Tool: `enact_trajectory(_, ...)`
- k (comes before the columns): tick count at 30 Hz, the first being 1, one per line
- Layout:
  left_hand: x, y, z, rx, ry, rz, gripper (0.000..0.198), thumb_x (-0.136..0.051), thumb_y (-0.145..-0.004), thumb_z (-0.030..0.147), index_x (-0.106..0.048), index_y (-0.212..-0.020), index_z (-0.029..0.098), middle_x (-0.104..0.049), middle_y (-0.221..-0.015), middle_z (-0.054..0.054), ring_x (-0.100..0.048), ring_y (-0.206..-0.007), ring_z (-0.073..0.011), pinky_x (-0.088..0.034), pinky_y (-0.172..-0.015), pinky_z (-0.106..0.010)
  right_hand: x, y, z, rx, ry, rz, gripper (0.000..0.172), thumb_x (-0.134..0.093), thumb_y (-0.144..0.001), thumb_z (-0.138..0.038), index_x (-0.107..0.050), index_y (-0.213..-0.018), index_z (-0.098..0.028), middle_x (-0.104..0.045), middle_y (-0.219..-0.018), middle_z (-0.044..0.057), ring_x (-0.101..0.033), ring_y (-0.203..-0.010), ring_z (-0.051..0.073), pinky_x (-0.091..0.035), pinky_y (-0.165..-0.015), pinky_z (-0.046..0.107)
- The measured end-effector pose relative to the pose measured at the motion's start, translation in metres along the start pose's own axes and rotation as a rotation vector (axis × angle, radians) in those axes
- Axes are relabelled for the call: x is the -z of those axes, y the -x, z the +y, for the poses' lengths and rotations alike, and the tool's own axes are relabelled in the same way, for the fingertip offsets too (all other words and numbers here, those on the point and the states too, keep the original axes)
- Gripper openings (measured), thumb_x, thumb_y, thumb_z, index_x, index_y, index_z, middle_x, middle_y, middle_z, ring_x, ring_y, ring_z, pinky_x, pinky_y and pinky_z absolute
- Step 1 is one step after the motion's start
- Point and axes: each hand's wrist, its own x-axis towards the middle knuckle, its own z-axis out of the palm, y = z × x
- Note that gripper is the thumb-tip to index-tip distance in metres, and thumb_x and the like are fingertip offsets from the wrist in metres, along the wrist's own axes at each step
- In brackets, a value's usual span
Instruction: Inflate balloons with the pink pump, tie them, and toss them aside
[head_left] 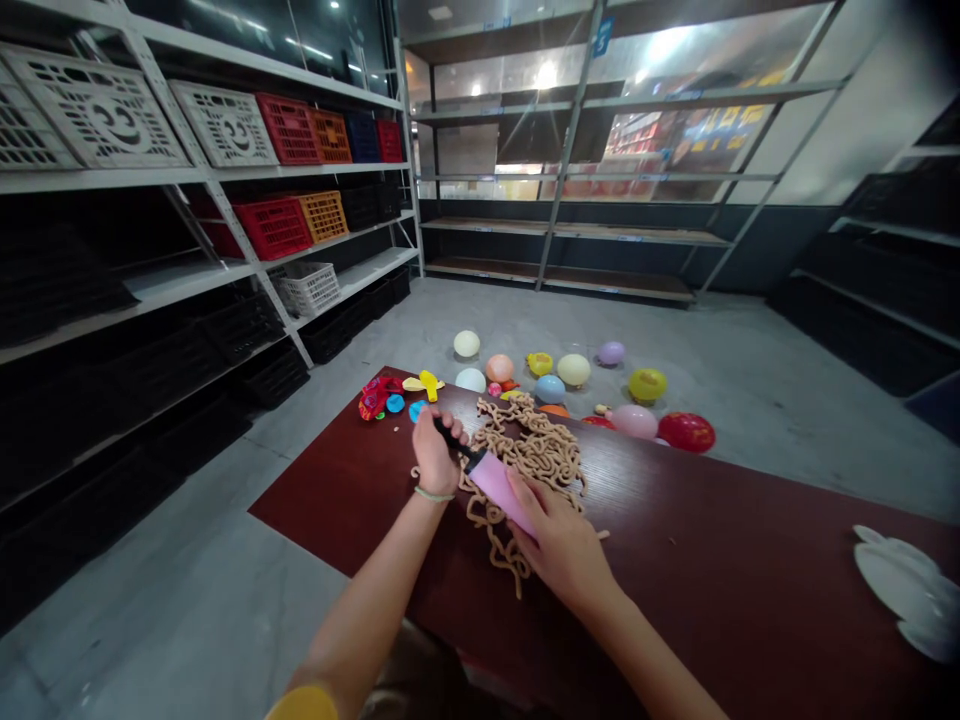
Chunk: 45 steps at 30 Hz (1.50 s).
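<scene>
dark desk [712,540] carries strands [546,452]; over them is the pump [489,476]. left hand [435,460] has fingers closed on its handle [448,434], right hand [566,545] around its barrel [501,490], good places to hold; it seems light, stiff, a little slippery.

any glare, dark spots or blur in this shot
Head view: a round white light flares into streaks at the back; head view: pale sheen washes across part of the glossy dark-red table; head view: black plastic crates at lower left sink into shadow; head view: the smooth white object at the right edge looks soft, its details unclear.
</scene>
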Motion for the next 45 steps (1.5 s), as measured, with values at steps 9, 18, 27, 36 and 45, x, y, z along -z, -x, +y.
enact_trajectory(9, -0.025, -0.051, 0.068, -0.177, -0.028, 0.016, 0.019, -0.051, -0.091, 0.032, -0.041, -0.078, 0.021, -0.037, -0.059, 0.007, -0.036, -0.040, -0.0056, -0.027, -0.036, -0.018, 0.007, 0.003, 0.003, -0.029, -0.053, -0.010, 0.069, -0.057, -0.086, -0.024, -0.035, -0.152, -0.026, -0.063, -0.125, 0.012, -0.064, -0.104, 0.026, -0.057, -0.079, 0.034)
enact_trajectory(18, -0.044, -0.014, 0.016, -0.048, -0.081, -0.110, 0.020, -0.056, -0.086, 0.031, -0.041, -0.078, 0.021, -0.038, -0.060, 0.007, -0.035, -0.040, -0.0048, -0.024, -0.037, -0.018, -0.001, 0.009, -0.001, -0.218, -0.199, 0.009, 0.073, -0.059, -0.088, -0.032, -0.027, -0.154, -0.027, -0.063, -0.129, 0.010, -0.068, -0.104, 0.028, -0.059, -0.080, 0.041)
enact_trajectory(27, -0.023, -0.003, -0.001, 0.102, -0.274, -0.093, 0.015, -0.052, -0.083, 0.026, -0.039, -0.077, 0.021, -0.040, -0.057, 0.007, -0.037, -0.040, -0.0066, -0.028, -0.037, -0.019, 0.005, 0.006, -0.004, -0.199, -0.469, -0.101, 0.074, -0.060, -0.087, -0.026, -0.029, -0.154, -0.024, -0.059, -0.138, 0.010, -0.060, -0.122, 0.026, -0.049, -0.102, 0.042)
enact_trajectory(36, -0.020, -0.064, 0.079, -0.117, -0.224, -0.002, 0.015, -0.048, -0.087, 0.025, -0.040, -0.076, 0.021, -0.036, -0.057, 0.007, -0.035, -0.038, -0.0057, -0.025, -0.035, -0.016, 0.007, 0.005, -0.017, -0.102, -0.455, -0.175, 0.072, -0.059, -0.088, -0.028, -0.030, -0.153, -0.024, -0.058, -0.137, 0.012, -0.059, -0.121, 0.027, -0.048, -0.102, 0.044)
enact_trajectory(45, -0.016, -0.010, 0.002, 0.018, -0.260, -0.048, 0.016, -0.054, -0.082, 0.028, -0.039, -0.077, 0.022, -0.038, -0.059, 0.007, -0.037, -0.040, -0.0064, -0.028, -0.036, -0.017, 0.004, 0.007, -0.009, -0.205, -0.389, -0.121, 0.072, -0.059, -0.087, -0.028, -0.031, -0.153, -0.023, -0.061, -0.134, 0.013, -0.062, -0.115, 0.028, -0.052, -0.095, 0.044)
